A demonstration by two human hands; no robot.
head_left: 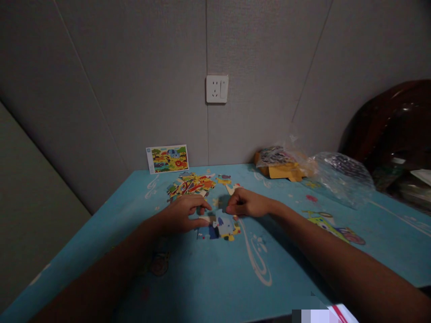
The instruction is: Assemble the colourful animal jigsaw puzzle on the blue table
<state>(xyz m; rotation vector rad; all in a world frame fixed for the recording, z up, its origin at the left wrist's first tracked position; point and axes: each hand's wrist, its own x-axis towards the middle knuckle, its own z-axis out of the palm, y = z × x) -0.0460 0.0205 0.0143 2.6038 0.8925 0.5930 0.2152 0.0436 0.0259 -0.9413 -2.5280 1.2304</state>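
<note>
My left hand (pixel 183 214) rests on the blue table (pixel 202 278), its fingers curled and pinching a pale puzzle piece (pixel 206 219) at the edge of a small joined cluster of puzzle pieces (pixel 220 229). My right hand (pixel 244 204) lies just right of it, fingers closed around something I cannot make out, touching the cluster's upper edge. A heap of loose colourful puzzle pieces (pixel 191 185) lies just beyond both hands.
A picture card (pixel 167 158) of the puzzle leans against the grey wall. A yellow box (pixel 281 167) and crumpled clear plastic bags (pixel 340 175) sit at the back right. A wall socket (pixel 217 89) is above. A dark brown chair back (pixel 390 121) stands at right.
</note>
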